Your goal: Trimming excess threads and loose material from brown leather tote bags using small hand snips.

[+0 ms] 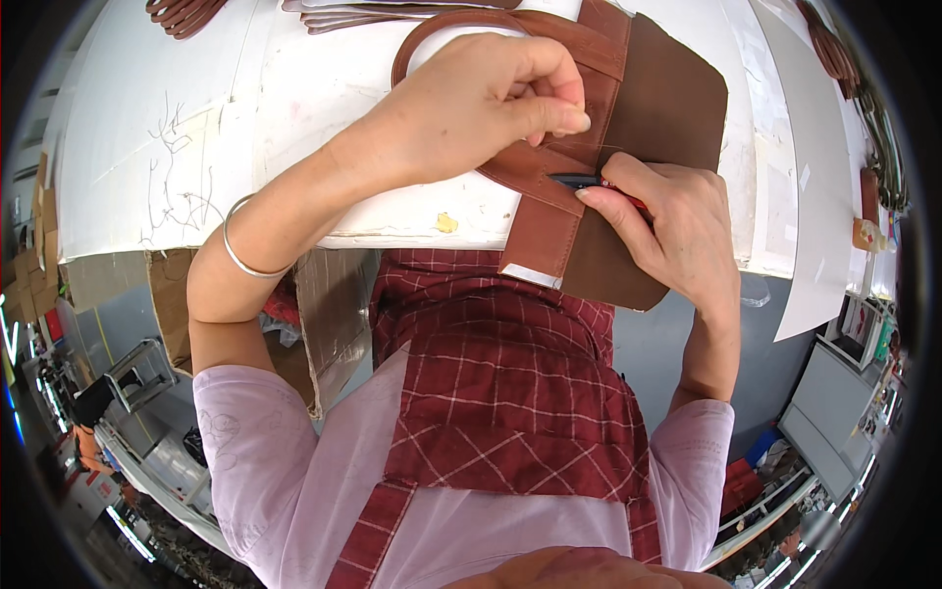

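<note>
A reddish-brown leather bag panel (538, 228) with a rounded strap handle (404, 57) lies over the table's near edge, joined to a dark brown leather piece (677, 93). My left hand (500, 98) hovers over the handle, thumb and fingertips pinched together. A fine thread (606, 145) seems to run near those fingertips, though it is too thin to follow fully. In my right hand (677, 211) is a pair of small snips (577, 181) with dark blades and a red grip. Their blades point left, close over the stitched strap base; whether they touch it I cannot tell.
Loose thread ends (177, 196) lie on the white table (294, 128) at left. Stacked leather pieces (353, 16) and bundled brown straps (184, 16) sit at the back. A yellowish scrap (446, 223) is near the front edge; a cardboard box (334, 314) stands below.
</note>
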The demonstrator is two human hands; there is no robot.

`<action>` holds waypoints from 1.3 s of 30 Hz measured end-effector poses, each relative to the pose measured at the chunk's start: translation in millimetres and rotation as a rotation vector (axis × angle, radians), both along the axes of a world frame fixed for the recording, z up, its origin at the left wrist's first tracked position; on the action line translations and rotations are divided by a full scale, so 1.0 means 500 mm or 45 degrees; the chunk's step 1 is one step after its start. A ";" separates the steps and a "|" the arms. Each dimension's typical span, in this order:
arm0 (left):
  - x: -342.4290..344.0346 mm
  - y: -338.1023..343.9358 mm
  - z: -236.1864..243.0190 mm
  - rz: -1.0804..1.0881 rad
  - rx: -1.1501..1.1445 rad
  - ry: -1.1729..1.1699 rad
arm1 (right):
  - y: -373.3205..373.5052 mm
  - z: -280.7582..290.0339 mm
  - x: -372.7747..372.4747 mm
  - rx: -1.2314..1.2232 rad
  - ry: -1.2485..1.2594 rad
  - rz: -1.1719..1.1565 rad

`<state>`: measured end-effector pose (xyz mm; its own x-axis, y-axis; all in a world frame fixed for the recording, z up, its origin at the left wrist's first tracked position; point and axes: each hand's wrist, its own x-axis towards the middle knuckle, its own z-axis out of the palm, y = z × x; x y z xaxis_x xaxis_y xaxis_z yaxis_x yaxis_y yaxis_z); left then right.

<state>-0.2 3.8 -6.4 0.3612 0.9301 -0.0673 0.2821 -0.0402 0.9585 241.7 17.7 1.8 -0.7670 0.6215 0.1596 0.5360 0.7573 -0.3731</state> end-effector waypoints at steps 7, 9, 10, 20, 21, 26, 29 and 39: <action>-0.008 -0.010 -0.003 -0.136 0.370 0.425 | 0.018 -0.006 0.022 -0.205 0.242 -0.011; -0.006 -0.006 0.002 -0.129 0.339 0.452 | 0.024 0.006 0.034 -0.334 0.305 -0.151; -0.005 -0.004 0.006 -0.117 0.306 0.481 | 0.027 0.012 0.041 -0.350 0.290 -0.175; 0.030 0.104 0.090 0.149 0.440 0.405 | 0.104 0.014 0.097 -0.137 0.311 -0.425; 0.034 0.128 0.104 0.167 0.357 0.539 | 0.111 0.012 0.094 -0.125 0.314 -0.417; 0.024 0.194 0.047 -0.136 0.289 0.416 | 0.128 0.005 0.084 -0.081 0.274 -0.381; 0.012 0.197 0.047 -0.373 0.343 0.378 | 0.128 0.002 0.087 -0.079 0.240 -0.392; 0.006 0.213 -0.014 -0.329 0.715 0.465 | 0.166 -0.002 0.050 0.087 -0.017 -0.204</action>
